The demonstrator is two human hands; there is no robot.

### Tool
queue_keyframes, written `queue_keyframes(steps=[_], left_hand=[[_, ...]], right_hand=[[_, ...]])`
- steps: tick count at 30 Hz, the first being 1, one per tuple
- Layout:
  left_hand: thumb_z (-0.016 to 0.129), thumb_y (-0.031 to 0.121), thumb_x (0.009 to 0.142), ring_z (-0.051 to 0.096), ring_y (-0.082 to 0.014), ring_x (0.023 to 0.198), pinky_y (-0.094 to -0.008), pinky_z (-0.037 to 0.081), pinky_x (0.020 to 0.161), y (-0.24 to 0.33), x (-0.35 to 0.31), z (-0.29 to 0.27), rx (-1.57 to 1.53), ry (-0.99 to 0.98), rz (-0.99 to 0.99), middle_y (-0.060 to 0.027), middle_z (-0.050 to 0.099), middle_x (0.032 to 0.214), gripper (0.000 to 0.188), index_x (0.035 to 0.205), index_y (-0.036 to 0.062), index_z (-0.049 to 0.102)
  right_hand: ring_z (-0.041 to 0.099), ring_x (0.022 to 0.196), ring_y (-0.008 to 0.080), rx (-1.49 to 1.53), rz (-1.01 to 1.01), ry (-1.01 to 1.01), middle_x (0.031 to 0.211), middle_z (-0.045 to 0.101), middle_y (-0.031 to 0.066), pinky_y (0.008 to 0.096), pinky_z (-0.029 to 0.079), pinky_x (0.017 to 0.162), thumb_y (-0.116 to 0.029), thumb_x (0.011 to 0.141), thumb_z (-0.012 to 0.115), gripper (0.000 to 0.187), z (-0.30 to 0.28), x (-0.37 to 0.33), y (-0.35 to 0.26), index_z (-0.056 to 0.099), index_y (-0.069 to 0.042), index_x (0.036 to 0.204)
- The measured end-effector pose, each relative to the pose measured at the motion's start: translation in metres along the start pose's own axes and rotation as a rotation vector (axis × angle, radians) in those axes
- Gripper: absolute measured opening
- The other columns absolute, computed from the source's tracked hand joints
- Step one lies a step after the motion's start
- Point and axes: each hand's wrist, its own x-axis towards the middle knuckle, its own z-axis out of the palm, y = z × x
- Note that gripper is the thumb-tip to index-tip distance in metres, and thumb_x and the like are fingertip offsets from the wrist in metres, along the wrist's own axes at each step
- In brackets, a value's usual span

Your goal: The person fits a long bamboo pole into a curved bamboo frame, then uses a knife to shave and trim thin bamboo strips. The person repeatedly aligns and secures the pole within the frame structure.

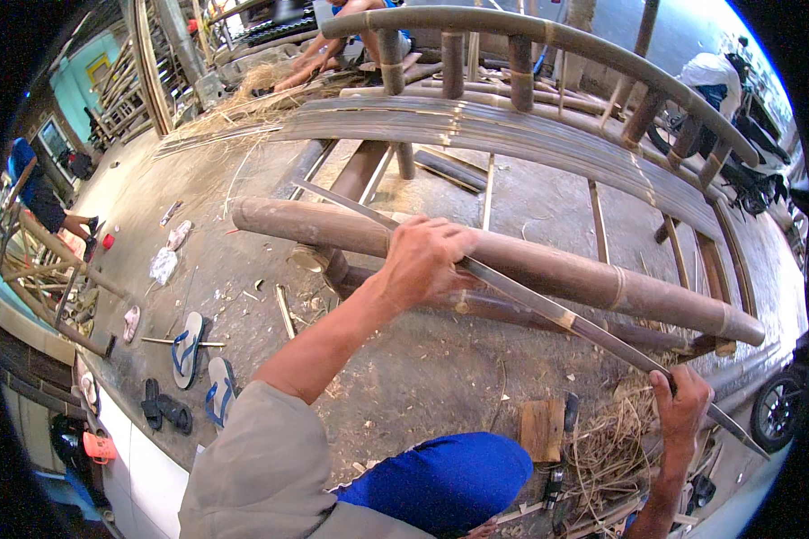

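1. Head view: bamboo strip [593, 336] slants across the bench's bamboo pole [548, 265], overhanging both long edges.
2. Left hand [427, 254]: fingers closed together over strip at pole; thumb hidden. Bare skin sliding on a sharp edge could get cut.
3. Right hand [681, 400]: thumb and curled fingers pinch strip toward its lower end. Uneven pressure might twist or split it.

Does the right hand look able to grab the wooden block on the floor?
Probably not while the right hand grips the bamboo strip; otherwise the way to the wooden block looks free.
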Motion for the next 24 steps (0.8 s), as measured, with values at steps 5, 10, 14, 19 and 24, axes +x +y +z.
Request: queue_keyframes(steps=[5,10,14,19,24], left_hand=[[0.09,0.03,0.059,0.067,-0.0317,0.09,-0.0442,0.052,0.08,-0.051,-0.022,-0.002,0.023,-0.169,-0.211,-0.0103,0.07,0.09,0.046,0.092,0.0082,0.067],[0.089,0.033,0.062,0.066,-0.0333,0.085,-0.0448,0.052,0.074,-0.08,-0.023,0.0,0.013,-0.145,-0.23,-0.0107,0.067,0.083,0.041,0.084,0.008,0.065],[0.089,0.035,0.063,0.065,-0.0359,0.078,-0.0452,0.05,0.066,-0.088,-0.018,0.003,-0.041,-0.161,-0.292,-0.0119,0.064,0.077,0.042,0.079,0.0078,0.061],[0.088,0.042,0.064,0.064,-0.0332,0.076,-0.043,0.049,0.068,-0.091,-0.015,0.009,-0.003,-0.088,-0.361,-0.0099,0.062,0.074,0.046,0.078,0.0074,0.06],[0.088,0.053,0.062,0.061,-0.0278,0.083,-0.0413,0.045,0.082,-0.09,-0.014,0.013,0.011,0.049,-0.377,-0.006,0.061,0.083,0.055,0.085,0.0096,0.063]], right_hand=[[0.054,0.059,0.0378,0.099,0.055,-0.112,0.065,0.056,0.0169,0.0481,0.04,0.057,-0.035,0.086,0.077,0.043,-0.002,0.043,-0.007,0.055,-0.003,0.068],[0.056,0.058,0.0381,0.103,-0.007,-0.121,0.062,0.056,0.0182,0.0472,0.041,0.057,-0.032,0.084,0.079,0.04,0.004,0.083,-0.02,0.059,-0.002,0.068],[0.056,0.058,0.0389,0.028,-0.036,-0.046,0.063,0.058,0.0181,0.0474,0.04,0.056,-0.028,0.081,0.079,0.035,0.004,0.109,-0.012,0.06,-0.001,0.069],[0.055,0.065,0.035,0.006,0.001,-0.146,0.064,0.056,0.0162,0.0461,0.041,0.064,-0.031,0.077,0.082,0.04,0.02,0.139,0.005,0.057,-0.002,0.066],[0.047,0.057,0.0296,0.008,-0.033,-0.078,0.058,0.05,0.0133,0.0458,0.037,0.059,-0.041,0.072,0.085,0.053,0.076,0.187,0.008,0.05,-0.002,0.061]])
